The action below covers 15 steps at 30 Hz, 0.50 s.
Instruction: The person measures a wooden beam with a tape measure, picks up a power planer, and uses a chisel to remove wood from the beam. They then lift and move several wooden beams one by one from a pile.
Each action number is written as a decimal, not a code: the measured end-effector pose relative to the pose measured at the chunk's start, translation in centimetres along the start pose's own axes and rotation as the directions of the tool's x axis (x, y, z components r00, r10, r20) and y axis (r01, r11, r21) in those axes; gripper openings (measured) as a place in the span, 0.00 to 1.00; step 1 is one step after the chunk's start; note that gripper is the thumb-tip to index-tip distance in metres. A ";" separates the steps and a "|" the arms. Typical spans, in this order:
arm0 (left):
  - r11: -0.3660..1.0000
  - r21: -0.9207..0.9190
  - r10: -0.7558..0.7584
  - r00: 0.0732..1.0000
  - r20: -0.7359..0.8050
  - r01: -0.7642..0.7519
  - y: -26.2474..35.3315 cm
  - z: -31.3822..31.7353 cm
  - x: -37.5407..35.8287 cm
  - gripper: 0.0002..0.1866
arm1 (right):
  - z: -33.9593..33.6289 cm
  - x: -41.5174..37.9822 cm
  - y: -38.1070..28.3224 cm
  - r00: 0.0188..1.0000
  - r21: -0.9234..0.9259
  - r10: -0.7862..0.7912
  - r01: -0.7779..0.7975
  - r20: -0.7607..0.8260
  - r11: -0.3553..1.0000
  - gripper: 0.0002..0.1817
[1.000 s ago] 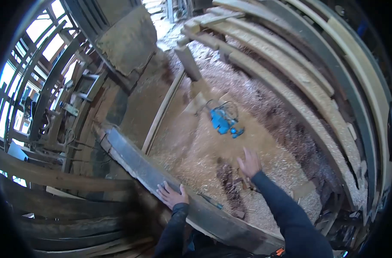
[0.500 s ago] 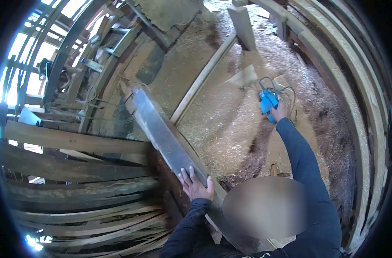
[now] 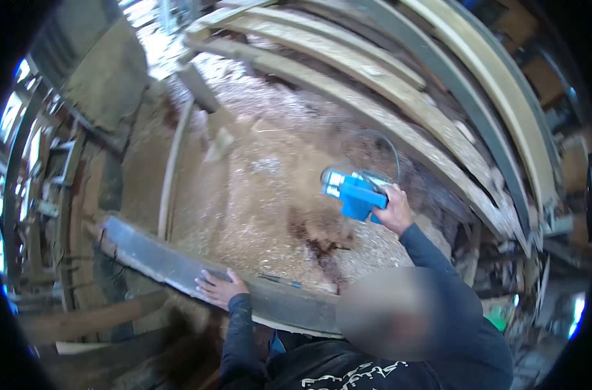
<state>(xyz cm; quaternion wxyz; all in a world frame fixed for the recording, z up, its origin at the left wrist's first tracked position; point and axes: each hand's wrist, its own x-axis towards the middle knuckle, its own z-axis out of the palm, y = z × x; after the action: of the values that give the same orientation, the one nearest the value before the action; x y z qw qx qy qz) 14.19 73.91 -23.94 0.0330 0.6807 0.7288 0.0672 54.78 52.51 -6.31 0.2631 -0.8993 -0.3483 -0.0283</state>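
My left hand (image 3: 222, 288) lies flat with spread fingers on a long, dark wooden beam (image 3: 149, 252), which runs across in front of my body. My right hand (image 3: 396, 209) is wrapped around the rear handle of a blue electric planer (image 3: 357, 196). The planer is held up over the shavings-covered ground, apart from the beam. Its dark cord (image 3: 397, 156) loops up behind it. A slim, dark tool with a blue end (image 3: 279, 281) rests along the beam's far edge.
Sawdust and shavings (image 3: 263, 166) cover the ground beyond the beam. A thin pole (image 3: 174, 172) leads to a short post (image 3: 198, 88). Long timbers (image 3: 348, 88) curve along the back and right. More boards (image 3: 94, 318) lie at the lower left.
The view has swung to the right. My right hand has lifted the planer from the shavings and brought it nearer. My left hand stays flat on the beam.
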 end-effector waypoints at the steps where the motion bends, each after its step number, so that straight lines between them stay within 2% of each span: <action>1: 1.000 0.011 -0.020 1.000 0.013 0.020 -0.1 0.2 0.0 0.44 | -4.4 -2.6 0.8 0.992 -0.040 -0.114 0.116 0.044 0.992 0.28; 2: 0.999 0.027 -0.028 0.999 0.034 0.027 0.1 -0.1 -0.1 0.44 | -9.2 -6.0 0.9 0.973 -0.081 -0.207 0.216 0.100 0.973 0.28; 3: 0.996 0.051 -0.082 0.994 0.079 0.078 0.5 -0.4 -0.1 0.44 | -14.0 -8.8 -1.1 0.982 -0.083 -0.169 0.175 0.083 0.981 0.28; 4: 0.992 0.100 -0.071 0.997 -0.008 0.072 -0.5 2.5 0.3 0.44 | -18.6 -12.1 -2.5 0.995 -0.126 0.007 0.006 0.103 0.992 0.27; 7: 0.992 0.105 -0.053 0.990 -0.127 0.067 -1.2 4.6 1.0 0.41 | -29.2 -23.5 -5.9 0.944 0.085 0.320 -0.314 -0.076 0.946 0.23; 8: 0.996 0.066 -0.056 0.986 -0.158 0.067 -2.1 7.1 2.1 0.44 | -32.1 -27.1 -7.7 0.901 0.163 0.413 -0.391 -0.130 0.906 0.21; 10: 0.996 0.048 -0.070 0.983 -0.168 0.079 -2.2 7.9 2.9 0.42 | -36.9 -34.7 -10.5 0.795 0.190 0.558 -0.525 -0.239 0.830 0.21; 12: 0.996 0.020 -0.081 0.970 -0.227 0.088 -2.7 10.1 4.5 0.45 | -40.0 -42.2 -12.4 0.685 0.167 0.601 -0.591 -0.413 0.789 0.22; 13: 0.994 -0.019 -0.110 0.986 -0.128 0.109 -1.7 7.4 3.3 0.43 | -41.3 -46.0 -13.3 0.633 0.170 0.626 -0.629 -0.456 0.759 0.22; 14: 0.999 -0.032 -0.043 0.992 -0.114 0.040 1.0 6.0 0.5 0.43 | -42.5 -49.5 -14.3 0.579 0.148 0.670 -0.695 -0.464 0.704 0.23; 15: 0.988 -0.111 0.098 0.989 -0.110 -0.110 -1.5 5.6 1.2 0.43 | -43.3 -52.9 -15.2 0.526 0.134 0.709 -0.751 -0.471 0.646 0.24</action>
<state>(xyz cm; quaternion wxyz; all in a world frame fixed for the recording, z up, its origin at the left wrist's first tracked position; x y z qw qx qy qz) 13.39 75.30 -29.60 0.0309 0.7102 0.6879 0.1466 10.76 8.19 25.43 0.2896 -0.9344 0.1393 -0.1537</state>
